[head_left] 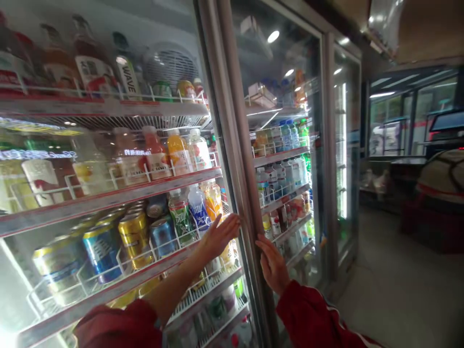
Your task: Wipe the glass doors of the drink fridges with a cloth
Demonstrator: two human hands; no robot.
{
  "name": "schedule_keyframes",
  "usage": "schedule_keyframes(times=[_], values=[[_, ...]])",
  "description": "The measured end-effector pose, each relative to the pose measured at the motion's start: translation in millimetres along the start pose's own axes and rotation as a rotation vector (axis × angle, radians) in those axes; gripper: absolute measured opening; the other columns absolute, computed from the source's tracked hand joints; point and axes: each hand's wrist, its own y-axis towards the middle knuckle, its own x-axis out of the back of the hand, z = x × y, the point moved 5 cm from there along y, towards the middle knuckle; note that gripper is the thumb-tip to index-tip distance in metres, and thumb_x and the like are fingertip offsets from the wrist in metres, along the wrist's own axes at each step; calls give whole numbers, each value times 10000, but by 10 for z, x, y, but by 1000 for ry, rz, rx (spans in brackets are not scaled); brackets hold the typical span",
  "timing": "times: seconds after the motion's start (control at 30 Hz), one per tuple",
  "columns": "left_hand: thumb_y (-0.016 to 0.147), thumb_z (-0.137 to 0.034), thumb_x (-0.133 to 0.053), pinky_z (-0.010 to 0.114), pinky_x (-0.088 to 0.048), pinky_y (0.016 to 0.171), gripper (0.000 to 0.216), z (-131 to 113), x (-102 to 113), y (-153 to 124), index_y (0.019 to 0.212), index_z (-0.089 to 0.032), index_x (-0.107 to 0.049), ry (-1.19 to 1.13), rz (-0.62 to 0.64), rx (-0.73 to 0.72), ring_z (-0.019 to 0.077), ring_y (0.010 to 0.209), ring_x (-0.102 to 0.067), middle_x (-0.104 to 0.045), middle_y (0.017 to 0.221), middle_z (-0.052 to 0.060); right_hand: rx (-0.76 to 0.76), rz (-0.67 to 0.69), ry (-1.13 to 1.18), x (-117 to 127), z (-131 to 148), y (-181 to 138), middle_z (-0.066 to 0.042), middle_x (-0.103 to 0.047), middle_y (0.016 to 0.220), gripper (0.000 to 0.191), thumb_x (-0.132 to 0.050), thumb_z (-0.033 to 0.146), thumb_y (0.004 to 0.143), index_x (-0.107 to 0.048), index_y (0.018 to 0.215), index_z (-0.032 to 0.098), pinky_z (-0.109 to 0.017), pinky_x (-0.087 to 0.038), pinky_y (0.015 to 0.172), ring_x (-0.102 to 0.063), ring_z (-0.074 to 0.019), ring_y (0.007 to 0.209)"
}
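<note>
My left hand reaches across the left glass door of a drinks fridge, its fingers stretched out flat and the tips at the metal door frame. Nothing shows in it. To the right, my right hand rests its fingertips against the right door's frame, fingers slightly bent and apart, also holding nothing I can see. Behind the left glass, near my left hand, stand a green-labelled bottle, a blue-labelled bottle and an orange drink bottle. Both sleeves are dark red.
Gold cans and blue cans fill a wire-fronted shelf on the left. Larger bottles stand higher up. Another glass door is farther right, beside a grey floor. A dark red base stands at the far right.
</note>
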Motion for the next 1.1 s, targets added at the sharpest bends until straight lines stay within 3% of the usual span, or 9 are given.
schedule_keyframes(times=[0.13, 0.2, 0.33, 0.43, 0.67, 0.73, 0.93, 1.0, 1.1], values=[[898, -137, -417, 483, 0, 1177, 460, 465, 113, 270, 1356, -169, -429, 98, 19, 209, 218, 1343, -375, -457, 1412, 87, -17, 15, 3, 31, -59, -24, -81, -637, 1202, 413, -422, 70, 827, -588, 1168, 233, -335, -571, 877, -627, -179, 1094], [895, -146, -420, 499, -19, 1173, 480, 538, 135, 341, 1375, -165, -406, 114, 36, 248, 233, 1358, -347, -426, 1431, 101, -26, 17, 14, 32, -55, -4, -78, -633, 1206, 414, -426, 68, 824, -592, 1164, 236, -334, -566, 882, -620, -180, 1102], [879, -151, -447, 481, -60, 1177, 473, 234, 58, 228, 1352, -173, -442, 56, 94, 93, 227, 1360, -342, -429, 1429, 95, -17, -25, 25, 44, 12, 132, -87, -608, 1236, 407, -419, 75, 827, -603, 1155, 230, -375, -543, 921, -585, -197, 1148], [891, -148, -426, 459, 9, 1179, 438, 148, 53, 139, 1324, -189, -477, 52, 100, 27, 205, 1342, -376, -456, 1411, 71, 6, -48, 36, 27, 63, 244, -97, -584, 1266, 413, -416, 75, 831, -596, 1173, 220, -416, -511, 968, -541, -213, 1203], [897, -238, -495, 493, 68, 1156, 466, 955, 431, 337, 1359, -217, -435, 204, -33, 343, 237, 1362, -339, -436, 1419, 113, 34, -15, 115, -207, 176, 260, -102, -528, 1336, 519, -403, 60, 824, -498, 1305, 228, -464, -470, 1000, -477, -231, 1268], [892, -227, -500, 489, 59, 1159, 469, 886, 423, 267, 1357, -208, -440, 194, -2, 307, 238, 1367, -330, -428, 1424, 114, 37, -4, 135, -272, 249, 256, -97, -520, 1346, 534, -402, 64, 822, -481, 1320, 239, -465, -472, 993, -469, -230, 1273], [902, -213, -455, 485, 65, 1162, 429, 346, 282, -141, 1331, -205, -473, 82, 109, 81, 223, 1355, -356, -481, 1391, 80, 76, 24, 127, -397, 463, 324, -103, -496, 1367, 537, -402, 57, 821, -458, 1327, 228, -451, -458, 1008, -432, -219, 1303], [903, -211, -464, 471, 72, 1163, 427, 486, 389, -164, 1330, -217, -471, 101, 79, 120, 209, 1349, -366, -504, 1372, 79, 93, 21, 114, -449, 508, 338, -108, -483, 1380, 548, -399, 55, 818, -440, 1338, 223, -462, -448, 1015, -409, -222, 1324], [891, -240, -523, 460, 64, 1164, 481, 933, 680, -159, 1362, -237, -428, 171, -11, 252, 205, 1357, -353, -506, 1370, 93, 95, 24, 106, -554, 569, 341, -110, -455, 1411, 561, -400, 61, 818, -420, 1356, 218, -476, -423, 1034, -369, -228, 1355]])
